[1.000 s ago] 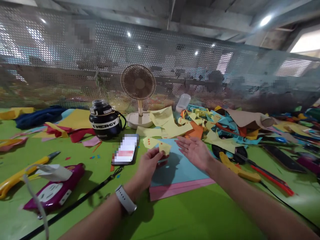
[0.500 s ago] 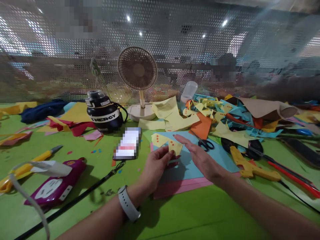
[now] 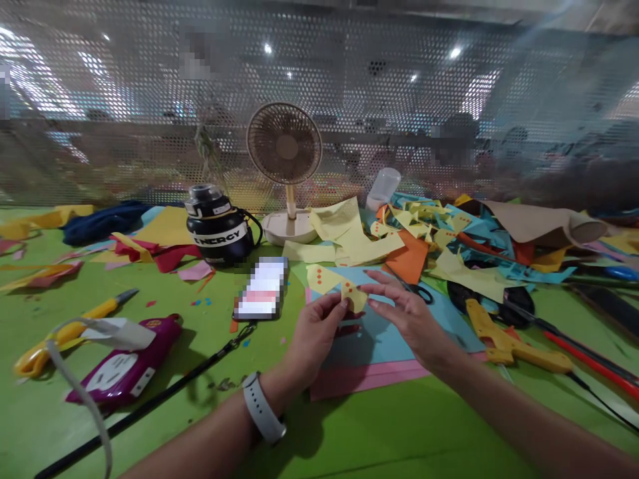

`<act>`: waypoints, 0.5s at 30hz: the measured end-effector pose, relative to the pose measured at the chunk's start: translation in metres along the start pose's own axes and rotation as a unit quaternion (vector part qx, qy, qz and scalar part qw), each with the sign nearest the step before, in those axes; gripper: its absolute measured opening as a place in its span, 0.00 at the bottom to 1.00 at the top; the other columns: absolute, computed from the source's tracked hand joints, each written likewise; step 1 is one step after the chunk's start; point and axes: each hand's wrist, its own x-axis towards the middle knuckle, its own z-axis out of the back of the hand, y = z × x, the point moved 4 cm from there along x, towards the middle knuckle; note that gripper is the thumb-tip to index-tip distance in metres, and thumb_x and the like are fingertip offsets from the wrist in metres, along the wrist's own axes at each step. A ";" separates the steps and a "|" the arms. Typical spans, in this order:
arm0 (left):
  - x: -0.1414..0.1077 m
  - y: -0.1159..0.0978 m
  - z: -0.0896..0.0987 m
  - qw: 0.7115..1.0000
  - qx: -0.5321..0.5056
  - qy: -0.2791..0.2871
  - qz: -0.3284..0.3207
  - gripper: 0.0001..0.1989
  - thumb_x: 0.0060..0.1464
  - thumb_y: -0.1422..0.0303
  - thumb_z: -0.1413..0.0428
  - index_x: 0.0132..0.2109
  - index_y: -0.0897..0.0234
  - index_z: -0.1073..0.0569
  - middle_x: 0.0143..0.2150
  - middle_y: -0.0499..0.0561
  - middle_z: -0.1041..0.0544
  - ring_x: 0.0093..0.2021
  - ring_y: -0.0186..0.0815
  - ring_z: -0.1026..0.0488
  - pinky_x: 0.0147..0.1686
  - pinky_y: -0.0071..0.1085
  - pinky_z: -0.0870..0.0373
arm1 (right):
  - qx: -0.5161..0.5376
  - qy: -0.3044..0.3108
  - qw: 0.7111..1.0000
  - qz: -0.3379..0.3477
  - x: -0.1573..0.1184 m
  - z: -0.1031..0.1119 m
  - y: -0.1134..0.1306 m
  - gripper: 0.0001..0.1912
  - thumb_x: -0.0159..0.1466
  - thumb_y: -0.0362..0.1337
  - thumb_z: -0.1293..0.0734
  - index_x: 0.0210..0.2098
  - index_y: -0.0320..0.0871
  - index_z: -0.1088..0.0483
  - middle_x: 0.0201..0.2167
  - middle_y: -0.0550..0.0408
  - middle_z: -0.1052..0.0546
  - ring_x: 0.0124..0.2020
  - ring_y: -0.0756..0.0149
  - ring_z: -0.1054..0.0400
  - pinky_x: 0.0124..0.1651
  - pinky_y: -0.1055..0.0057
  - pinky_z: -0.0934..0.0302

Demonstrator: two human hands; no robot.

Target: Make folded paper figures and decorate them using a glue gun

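Note:
My left hand (image 3: 317, 332) pinches a yellow paper cut-out (image 3: 355, 301) with orange dots between thumb and fingers. A yellow part with orange dots (image 3: 327, 281) lies just left of it; I cannot tell whether the two are joined. My right hand (image 3: 412, 322) is at the cut-out's right edge, fingers apart, the fingertips close to or touching the paper. Beneath both hands lies blue paper (image 3: 389, 339) on top of pink paper (image 3: 369, 379). Dark-handled scissors (image 3: 422, 293) rest on the blue paper, partly hidden behind my right hand.
A yellow glue gun (image 3: 514, 346) lies at right, near a red-and-black tool (image 3: 592, 356). Behind are paper scraps (image 3: 367, 239), a fan (image 3: 285, 143) and a black bottle (image 3: 219, 229). To the left lie a phone (image 3: 262, 289), purple wipes pack (image 3: 127, 369) and yellow-handled tool (image 3: 84, 322).
My right hand has gone from flat, straight fingers to bent, spread fingers at the cut-out's right edge. My left hand keeps its hold. The view has shifted slightly left.

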 end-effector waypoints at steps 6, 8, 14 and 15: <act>0.000 -0.001 0.000 1.000 0.024 0.007 -0.005 0.18 0.40 0.57 0.33 0.33 0.66 0.23 0.30 0.46 0.27 0.32 0.32 0.27 0.34 0.28 0.26 | 0.081 0.031 0.995 -0.037 -0.003 -0.006 -0.001 0.16 0.54 0.41 0.30 0.43 0.52 0.23 0.64 0.56 0.38 0.66 0.57 0.51 0.65 0.55 0.55; 0.001 -0.001 0.000 1.000 0.029 0.009 -0.009 0.18 0.39 0.57 0.33 0.33 0.66 0.24 0.30 0.46 0.27 0.32 0.32 0.27 0.33 0.28 0.26 | 0.105 0.042 0.993 -0.046 -0.004 -0.007 -0.001 0.16 0.54 0.40 0.29 0.43 0.53 0.23 0.64 0.57 0.39 0.66 0.57 0.51 0.63 0.56 0.52; 0.001 -0.001 0.002 0.999 0.036 0.022 -0.008 0.19 0.39 0.56 0.33 0.34 0.65 0.24 0.32 0.47 0.26 0.33 0.32 0.27 0.35 0.30 0.26 | 0.108 0.055 0.991 -0.053 -0.008 -0.009 0.001 0.18 0.53 0.39 0.29 0.44 0.54 0.24 0.65 0.58 0.40 0.66 0.57 0.51 0.65 0.56 0.55; 0.001 -0.001 0.001 0.999 0.034 0.025 -0.007 0.19 0.39 0.56 0.33 0.34 0.65 0.24 0.32 0.48 0.25 0.33 0.32 0.27 0.35 0.30 0.26 | 0.104 0.057 0.991 -0.053 -0.008 -0.009 0.001 0.18 0.53 0.39 0.29 0.45 0.54 0.24 0.65 0.58 0.40 0.66 0.57 0.51 0.65 0.56 0.56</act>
